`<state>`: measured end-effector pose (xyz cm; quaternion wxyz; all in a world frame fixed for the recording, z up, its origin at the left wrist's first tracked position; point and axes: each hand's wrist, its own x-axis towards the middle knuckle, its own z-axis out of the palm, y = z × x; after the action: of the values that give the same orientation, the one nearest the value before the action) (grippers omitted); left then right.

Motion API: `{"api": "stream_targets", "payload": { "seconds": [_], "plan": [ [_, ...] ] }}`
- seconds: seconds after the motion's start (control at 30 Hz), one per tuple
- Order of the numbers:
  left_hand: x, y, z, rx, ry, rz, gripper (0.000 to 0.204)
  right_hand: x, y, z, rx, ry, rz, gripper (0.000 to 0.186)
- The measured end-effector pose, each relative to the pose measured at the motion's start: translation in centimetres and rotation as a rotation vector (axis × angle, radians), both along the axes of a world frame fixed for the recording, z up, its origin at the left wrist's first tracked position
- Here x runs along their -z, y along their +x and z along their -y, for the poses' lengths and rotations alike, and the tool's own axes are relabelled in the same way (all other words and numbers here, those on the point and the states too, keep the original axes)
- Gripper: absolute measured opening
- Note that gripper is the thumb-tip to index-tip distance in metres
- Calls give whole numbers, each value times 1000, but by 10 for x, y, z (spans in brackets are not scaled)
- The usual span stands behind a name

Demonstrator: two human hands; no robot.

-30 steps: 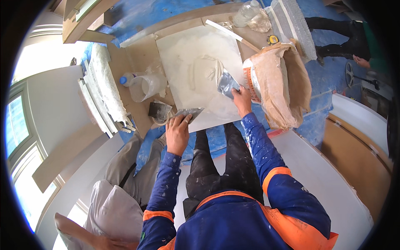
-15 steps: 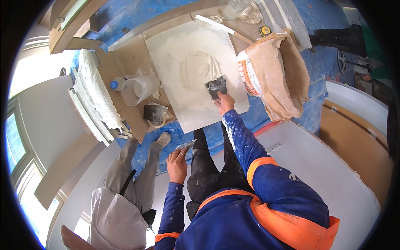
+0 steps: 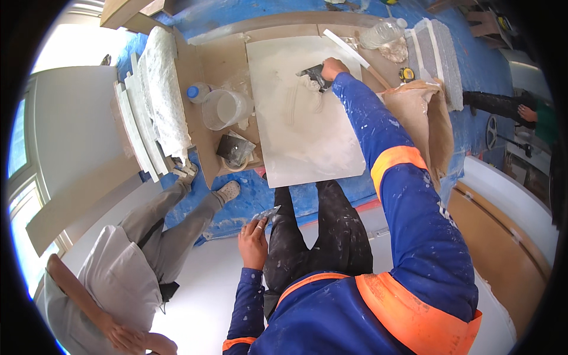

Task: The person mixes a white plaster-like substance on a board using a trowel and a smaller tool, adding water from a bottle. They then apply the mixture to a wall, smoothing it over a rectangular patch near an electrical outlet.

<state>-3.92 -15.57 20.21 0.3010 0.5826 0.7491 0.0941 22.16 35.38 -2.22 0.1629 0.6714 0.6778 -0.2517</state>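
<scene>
My right hand (image 3: 335, 69) grips a black putty knife (image 3: 319, 75) on the far half of a pale board (image 3: 313, 148). Its blade touches a small heap of whitish putty (image 3: 309, 86), with smears and ridges of the same stuff around it. My left hand (image 3: 253, 244) is closed around a second, greyish putty knife (image 3: 267, 213), held low over my legs and apart from the board. Part of that blade shows beyond the fingers; its handle is hidden.
Left of the board stand a clear plastic tub (image 3: 222, 110), a blue-capped bottle (image 3: 199, 92) and a black scraper (image 3: 232, 148) on a tape roll (image 3: 234, 165). To the right are a paper sack (image 3: 423, 106) and a tape measure (image 3: 406, 74). Another person (image 3: 112, 260) is at left.
My right hand has carried its putty knife away from me and a little right, to the far part of the board. The view has shifted; my left hand stays low with its knife.
</scene>
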Motion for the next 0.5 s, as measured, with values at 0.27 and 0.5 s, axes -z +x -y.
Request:
{"api": "stream_targets", "payload": {
  "seconds": [0.27, 0.5],
  "plan": [
    [1, 14, 16, -87, 24, -23, 33, -37, -136, 32, -997, -12, -24, 20],
    [-3, 25, 12, -159, 33, 12, 35, -107, -74, 70, -956, 92, -81, 18]
  ]
}}
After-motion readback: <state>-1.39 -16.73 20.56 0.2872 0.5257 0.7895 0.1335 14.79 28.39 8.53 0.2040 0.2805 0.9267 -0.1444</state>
